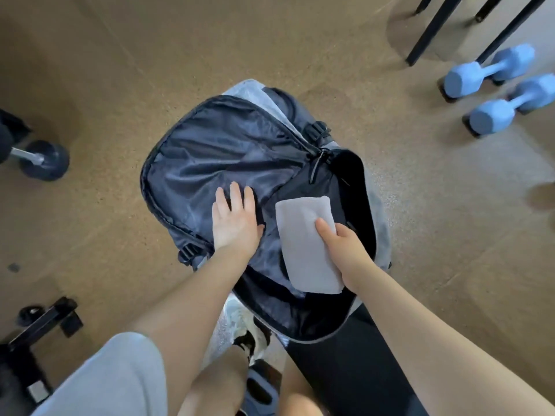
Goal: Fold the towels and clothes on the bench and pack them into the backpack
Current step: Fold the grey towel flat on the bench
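Backpack (379, 205) lies unzipped on the brown floor (120, 70) right in front of me, dark main compartment gaping at center frame. Its front flap (228, 145) is thrown back toward 10 o'clock, shiny navy lining up.

My L hand (235, 219) lies flat on that lining, fingers straight & spread, pressing the flap down, gripping nothing.

My R hand (345, 247) grips a folded light-grey towel (303, 244): thumb on top, other fingers hidden under the cloth. Towel sits over the compartment mouth, long side running 12 to 6, just R of my L hand. Can't tell if its far end touches the inside of the bag.

Black zip pull (317, 166) hangs at 12 from the towel, by the bag's opening.

Two light-blue dumbbells (495, 91) sit at 2 o'clock, well apart from the bag, near black furniture legs (435, 31). One dark dumbbell (43, 160) at 9 o'clock. Black bench foot (45, 322) at 8.

My sneaker (243, 325) shows at 6, touching the bag's near edge.
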The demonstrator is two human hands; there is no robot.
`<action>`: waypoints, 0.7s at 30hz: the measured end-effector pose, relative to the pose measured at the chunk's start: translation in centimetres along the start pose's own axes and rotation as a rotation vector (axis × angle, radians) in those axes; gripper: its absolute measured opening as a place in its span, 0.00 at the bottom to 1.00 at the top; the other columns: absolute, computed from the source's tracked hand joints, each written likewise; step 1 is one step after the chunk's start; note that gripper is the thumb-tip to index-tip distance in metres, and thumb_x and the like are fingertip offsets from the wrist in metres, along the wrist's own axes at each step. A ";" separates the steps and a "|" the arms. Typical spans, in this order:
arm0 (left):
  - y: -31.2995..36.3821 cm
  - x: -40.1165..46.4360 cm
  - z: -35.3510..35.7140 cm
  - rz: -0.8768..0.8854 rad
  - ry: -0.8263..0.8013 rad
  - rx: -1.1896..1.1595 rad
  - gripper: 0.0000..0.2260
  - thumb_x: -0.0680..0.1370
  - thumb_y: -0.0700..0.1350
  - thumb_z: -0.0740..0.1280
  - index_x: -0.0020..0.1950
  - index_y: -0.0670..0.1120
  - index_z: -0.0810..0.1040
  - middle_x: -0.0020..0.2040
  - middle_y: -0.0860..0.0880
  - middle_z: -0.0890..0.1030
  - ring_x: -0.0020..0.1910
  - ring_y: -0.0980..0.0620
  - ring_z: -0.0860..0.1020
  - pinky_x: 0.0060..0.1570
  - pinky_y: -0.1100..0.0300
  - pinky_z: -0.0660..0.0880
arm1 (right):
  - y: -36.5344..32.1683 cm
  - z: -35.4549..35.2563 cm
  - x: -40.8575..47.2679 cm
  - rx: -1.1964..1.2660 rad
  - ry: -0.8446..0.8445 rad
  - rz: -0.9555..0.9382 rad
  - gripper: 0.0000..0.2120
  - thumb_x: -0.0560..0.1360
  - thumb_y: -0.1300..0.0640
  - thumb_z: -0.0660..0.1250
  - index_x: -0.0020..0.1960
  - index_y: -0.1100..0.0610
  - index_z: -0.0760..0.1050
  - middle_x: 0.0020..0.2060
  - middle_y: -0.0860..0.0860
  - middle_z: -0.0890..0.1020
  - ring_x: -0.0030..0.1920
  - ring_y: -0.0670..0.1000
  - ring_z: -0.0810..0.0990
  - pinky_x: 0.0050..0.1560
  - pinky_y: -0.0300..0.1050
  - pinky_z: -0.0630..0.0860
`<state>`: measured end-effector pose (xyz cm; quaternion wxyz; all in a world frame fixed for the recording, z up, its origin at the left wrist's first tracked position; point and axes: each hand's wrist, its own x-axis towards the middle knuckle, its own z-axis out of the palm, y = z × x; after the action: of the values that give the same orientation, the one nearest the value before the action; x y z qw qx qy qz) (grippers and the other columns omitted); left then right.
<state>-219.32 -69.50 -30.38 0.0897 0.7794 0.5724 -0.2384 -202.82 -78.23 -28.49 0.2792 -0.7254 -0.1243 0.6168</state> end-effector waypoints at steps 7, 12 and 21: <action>-2.6 4.1 -0.1 0.145 -0.020 -0.007 0.32 0.69 0.49 0.73 0.68 0.39 0.67 0.63 0.38 0.71 0.53 0.35 0.74 0.45 0.48 0.75 | -0.9 1.6 1.9 0.222 -0.038 0.161 0.10 0.76 0.54 0.63 0.54 0.58 0.75 0.49 0.55 0.81 0.48 0.55 0.79 0.50 0.51 0.76; -5.8 5.1 -4.5 0.185 -0.031 -0.206 0.15 0.77 0.46 0.59 0.63 0.45 0.69 0.57 0.44 0.77 0.50 0.39 0.76 0.44 0.53 0.69 | -2.0 2.3 0.9 0.290 -0.086 0.147 0.09 0.77 0.56 0.63 0.54 0.59 0.76 0.46 0.53 0.83 0.45 0.53 0.81 0.46 0.49 0.78; -8.2 4.0 -8.7 0.308 0.110 -0.360 0.17 0.77 0.45 0.61 0.66 0.46 0.70 0.55 0.45 0.80 0.52 0.43 0.77 0.41 0.56 0.68 | -5.8 5.8 1.1 0.140 -0.181 0.102 0.08 0.77 0.55 0.64 0.48 0.58 0.78 0.41 0.53 0.83 0.40 0.53 0.81 0.43 0.46 0.77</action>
<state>-223.71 -59.84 -23.63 0.2312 0.8408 0.4840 -0.0729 -207.21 -71.43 -26.65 0.2850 -0.6507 -0.0683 0.7005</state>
